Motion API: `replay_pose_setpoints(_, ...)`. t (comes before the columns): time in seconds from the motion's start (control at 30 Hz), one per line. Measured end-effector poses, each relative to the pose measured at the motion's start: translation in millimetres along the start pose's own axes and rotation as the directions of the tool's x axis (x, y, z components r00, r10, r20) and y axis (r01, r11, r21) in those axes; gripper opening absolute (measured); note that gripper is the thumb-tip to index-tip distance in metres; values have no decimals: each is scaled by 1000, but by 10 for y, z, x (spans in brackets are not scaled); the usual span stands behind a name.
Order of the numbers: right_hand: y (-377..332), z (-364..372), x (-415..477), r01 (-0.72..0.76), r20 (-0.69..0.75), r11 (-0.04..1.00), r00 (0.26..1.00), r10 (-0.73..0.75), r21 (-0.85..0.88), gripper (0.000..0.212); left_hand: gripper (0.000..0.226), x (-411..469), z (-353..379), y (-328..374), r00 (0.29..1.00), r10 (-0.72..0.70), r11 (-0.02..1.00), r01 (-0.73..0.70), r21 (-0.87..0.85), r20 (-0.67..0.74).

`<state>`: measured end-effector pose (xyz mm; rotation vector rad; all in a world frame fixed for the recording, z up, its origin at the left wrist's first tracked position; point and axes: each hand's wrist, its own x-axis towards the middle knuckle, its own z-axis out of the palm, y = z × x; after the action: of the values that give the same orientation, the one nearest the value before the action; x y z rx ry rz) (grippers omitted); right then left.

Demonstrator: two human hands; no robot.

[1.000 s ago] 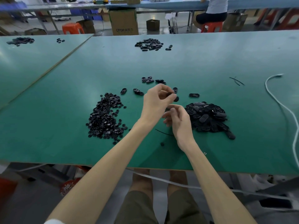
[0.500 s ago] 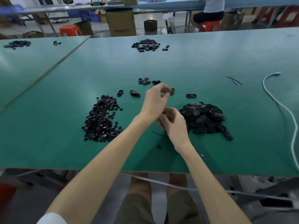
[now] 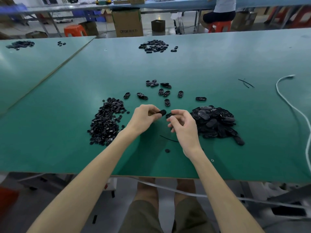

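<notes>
A black oval shell [image 3: 161, 112] is held just above the green desk [image 3: 218, 68], near its front edge and between two heaps. The left hand [image 3: 144, 118] grips it, fingers curled round one end so that only the rounded tip shows. Right beside it, the right hand [image 3: 184, 126] pinches a small black part [image 3: 168, 115] between thumb and forefinger, the other fingers loosely bent. The part is mostly covered, so its shape cannot be made out, nor whether the two pieces touch.

Left of the hands lies a heap of small round black parts [image 3: 105, 123]; to the right is a heap of oval shells [image 3: 217, 122]. Loose shells [image 3: 165, 93] are scattered just beyond the hands. A thin black strand [image 3: 168, 139] and a small black disc [image 3: 167, 150] lie on the desk under the right wrist. A white cable [image 3: 293, 110] curves along the right side and runs out of frame.

Further back sits another heap of black pieces [image 3: 154, 46]. Behind the desk stands a cardboard box [image 3: 127, 21] with dark print, too blurred to read surely. A seated person [image 3: 222, 7], cut off by the top edge, is at a far bench.
</notes>
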<state>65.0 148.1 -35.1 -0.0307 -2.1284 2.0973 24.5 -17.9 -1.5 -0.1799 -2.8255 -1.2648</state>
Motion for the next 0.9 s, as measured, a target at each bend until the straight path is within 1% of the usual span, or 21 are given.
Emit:
replay_pose_setpoints(0.07, 1, 0, 7, 10, -6, 1000, 1000, -10, -5, 13, 7, -80, -54, 32, 998, 31, 996, -26, -81, 57)
replay_pose_setpoints(0.13, 3, 6, 7, 19, 18, 1000, 1000, -19, -20, 12, 13, -153, -90, 50, 993, 66, 989, -52, -140, 94)
replay_pose_setpoints(0.2, 1, 11, 3, 26, 37, 999, 999, -25, -40, 9, 18, -202, -126, 37, 991, 74, 985, -55, -165, 115)
replay_pose_setpoints(0.23, -3, 13, -1, 26, 44, 999, 999, -24, -43, 9, 18, -213, -148, 17, 990, 67, 988, -49, -146, 120)
replay_pose_setpoints(0.3, -5, 11, -3, 22, 41, 999, 999, -21, -28, 9, 15, -189, -218, -47, 993, 59, 998, -55, -40, 99)
replay_pose_setpoints(0.37, -9, 7, 1, 10, 18, 1000, 1000, -10, -2, 7, 11, -137, -324, -143, 999, 24, 995, -27, 100, 27)
replay_pose_setpoints(0.4, -10, 8, 4, 5, 14, 1000, 1000, -5, 3, 7, 12, -108, -388, -204, 1000, -7, 985, 8, 174, -10)
replay_pose_setpoints(0.43, -10, 15, 4, 0, 17, 1000, 1000, 0, 1, 7, 16, -80, -451, -272, 998, -43, 963, 52, 264, -38)
replay_pose_setpoints(0.5, -11, 20, 0, -4, 31, 1000, 1000, 5, -15, 8, 22, -36, -555, -408, 991, -113, 875, 134, 464, -73)
replay_pose_setpoints(0.53, -12, 17, -4, -5, 35, 1000, 999, 6, -19, 8, 24, -33, -594, -461, 987, -134, 830, 161, 534, -88)
replay_pose_setpoints(0.57, -14, 18, -5, -5, 35, 1000, 999, 5, -20, 9, 23, -35, -624, -504, 984, -148, 803, 177, 569, -96)
replay_pose_setpoints(0.63, -15, 11, -8, -3, 33, 1000, 999, 4, -23, 9, 20, -47, -647, -562, 983, -154, 804, 184, 566, -100)
replay_pose_setpoints(0.77, -21, 9, -7, 1, 32, 999, 999, 0, -35, 10, 10, -90, -648, -571, 982, -112, 853, 174, 492, -152)
replay_pose_setpoints(0.9, -19, 4, -8, -2, 33, 999, 999, 4, -39, 9, 9, -141, -652, -517, 979, -76, 863, 159, 480, -187)
